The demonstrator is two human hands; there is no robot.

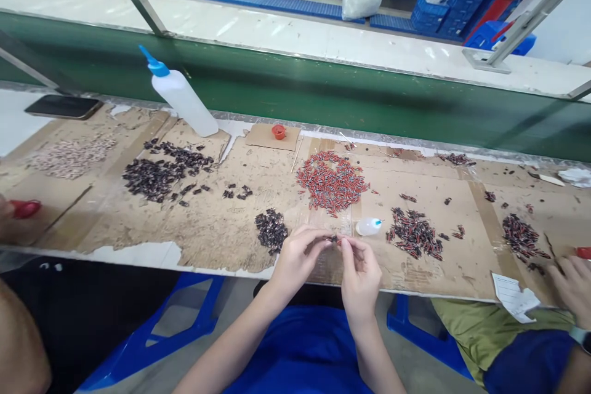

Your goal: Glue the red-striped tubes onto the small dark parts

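Note:
My left hand (300,252) pinches a small black part (333,238) between thumb and forefinger, just above the cardboard. My right hand (361,268) is closed in a pinch against it, and a speck of red shows at those fingertips, apparently a small red part. Left of my hands lies a pile of black parts (271,231). Beyond them spreads a heap of small red parts with silvery bits (331,181). A small white bottle with a blue tip (368,226) lies beside my right hand. Further right is a pile of joined-looking red-and-black pieces (415,234).
A large white squeeze bottle (184,101) leans at the back left, near a bigger black pile (157,178). A red cap (278,132) sits on a cardboard scrap. Co-workers' hands show at left (5,212) and right (572,286). A phone (63,107) lies far left.

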